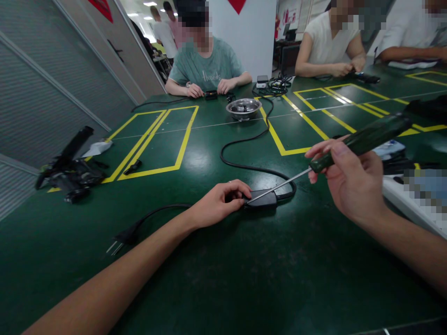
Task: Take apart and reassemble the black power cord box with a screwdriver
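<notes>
My left hand [221, 202] grips the left end of a black power adapter [263, 198] that lies on the green table, thumb and fingers closed about it. In my right hand [356, 181] is a screwdriver [363, 139] with a dark green handle, held at a slant. Its thin metal shaft crosses over the adapter, and the tip is at the adapter's left end beside my left fingertips. A black cable [240, 165] leaves the adapter's right side and curves away to the back. From beneath my left wrist another cord runs to a two-pin plug [125, 236].
A metal bowl [243, 108] with small parts stands mid-table. Black parts [75, 170] are heaped at the left, with a small black connector [132, 167] nearby. Yellow tape [181, 153] marks the table. A white tray [401, 197] sits at the right. Co-workers [213, 65] sit opposite.
</notes>
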Tool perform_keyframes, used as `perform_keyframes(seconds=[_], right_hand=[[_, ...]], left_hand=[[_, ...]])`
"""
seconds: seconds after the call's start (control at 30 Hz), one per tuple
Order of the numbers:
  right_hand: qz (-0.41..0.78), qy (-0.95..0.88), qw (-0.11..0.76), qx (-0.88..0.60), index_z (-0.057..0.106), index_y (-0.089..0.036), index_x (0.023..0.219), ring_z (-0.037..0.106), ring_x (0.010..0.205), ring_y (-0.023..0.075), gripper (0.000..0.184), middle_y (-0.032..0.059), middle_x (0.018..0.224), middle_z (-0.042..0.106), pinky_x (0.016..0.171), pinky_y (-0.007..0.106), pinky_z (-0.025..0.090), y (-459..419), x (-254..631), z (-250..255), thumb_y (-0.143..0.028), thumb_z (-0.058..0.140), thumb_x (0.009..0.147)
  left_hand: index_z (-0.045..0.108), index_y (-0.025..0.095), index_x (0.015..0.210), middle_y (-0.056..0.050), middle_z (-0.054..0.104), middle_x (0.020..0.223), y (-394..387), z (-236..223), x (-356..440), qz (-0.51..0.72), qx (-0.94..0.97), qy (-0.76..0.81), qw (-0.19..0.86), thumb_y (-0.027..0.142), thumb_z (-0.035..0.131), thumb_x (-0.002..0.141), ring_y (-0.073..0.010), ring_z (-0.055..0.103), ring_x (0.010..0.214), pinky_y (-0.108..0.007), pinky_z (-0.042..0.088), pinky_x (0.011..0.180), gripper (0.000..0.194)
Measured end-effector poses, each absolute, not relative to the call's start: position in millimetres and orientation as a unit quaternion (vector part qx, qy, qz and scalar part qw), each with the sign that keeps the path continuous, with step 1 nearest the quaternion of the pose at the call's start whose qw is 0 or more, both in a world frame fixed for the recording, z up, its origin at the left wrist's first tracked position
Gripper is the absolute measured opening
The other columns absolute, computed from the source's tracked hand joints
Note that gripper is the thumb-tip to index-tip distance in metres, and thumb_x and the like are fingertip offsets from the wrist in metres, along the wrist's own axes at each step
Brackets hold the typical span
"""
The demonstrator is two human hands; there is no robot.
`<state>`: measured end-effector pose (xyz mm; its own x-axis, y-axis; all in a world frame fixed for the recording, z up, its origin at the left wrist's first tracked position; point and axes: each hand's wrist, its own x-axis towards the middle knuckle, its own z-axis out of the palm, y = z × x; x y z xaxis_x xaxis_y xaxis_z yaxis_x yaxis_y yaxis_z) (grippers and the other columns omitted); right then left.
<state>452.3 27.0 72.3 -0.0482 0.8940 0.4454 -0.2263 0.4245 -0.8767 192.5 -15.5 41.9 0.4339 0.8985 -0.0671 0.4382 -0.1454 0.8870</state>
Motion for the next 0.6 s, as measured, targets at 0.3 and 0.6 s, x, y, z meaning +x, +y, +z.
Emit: perform_keyframes(seconds=[0.3, 0.6], right_hand=[[0.520, -0.526, 0.613, -0.277, 0.061, -0.028, 0.098, 0.060, 0.063, 0.0177, 0.017, 0.0025, 0.086, 0.068, 0.049, 0.031, 0.051, 30.0, 451.8, 71.2, -0.040, 0.059, 0.086], [0.564, -0.514, 0.601, -0.238, 0.066, -0.023, 0.104, 0.061, 0.072, 0.0197, 0.030, 0.0060, 0.092, 0.069, 0.054, 0.033, 0.050, 32.6, 457.9, 70.1, -0.025, 0.057, 0.076]], left_hand=[[0.062, 0.017, 0.099, -0.005, 0.060, 0.115, -15.2, 41.4, 192.2, 0.255, 0.711, 0.467, 0.460, 0.017, 0.053, 0.086, -0.0155, 0.055, 0.089, -0.029, 0.044, 0.080, 0.016], [0.062, 0.017, 0.099, -0.004, 0.058, 0.117, -14.9, 42.3, 192.2, 0.254, 0.711, 0.463, 0.464, 0.015, 0.053, 0.087, -0.0146, 0.054, 0.088, -0.029, 0.044, 0.079, 0.016]])
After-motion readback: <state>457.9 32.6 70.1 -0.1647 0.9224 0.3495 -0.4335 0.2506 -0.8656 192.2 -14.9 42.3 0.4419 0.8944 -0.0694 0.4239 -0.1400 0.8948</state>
